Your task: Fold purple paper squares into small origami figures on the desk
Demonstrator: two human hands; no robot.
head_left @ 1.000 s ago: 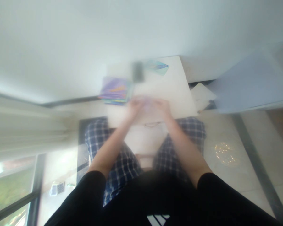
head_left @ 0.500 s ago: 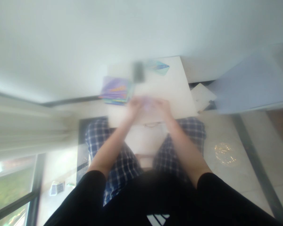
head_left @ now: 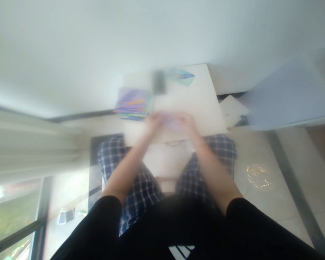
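The whole view is blurred. My left hand (head_left: 154, 123) and my right hand (head_left: 187, 122) meet at the near edge of a small pale table (head_left: 203, 104). Between them lies a pale lilac sheet of paper (head_left: 171, 122), and both hands touch it. Their fingers are too smeared to read. A stack of coloured paper squares (head_left: 134, 103), purple on top, sits just left of my left hand. Farther back stand a dark upright object (head_left: 159, 82) and a folded teal paper shape (head_left: 182, 76).
My knees in checked trousers (head_left: 141, 187) sit under the table's near edge. A large light blue board (head_left: 287, 97) and a white sheet (head_left: 233, 110) lie to the right. A white wall rises behind the table. A window (head_left: 13, 213) is at lower left, on a tiled floor.
Almost nothing differs. My hands have shifted slightly on the lilac paper and stay together at the table's near edge.
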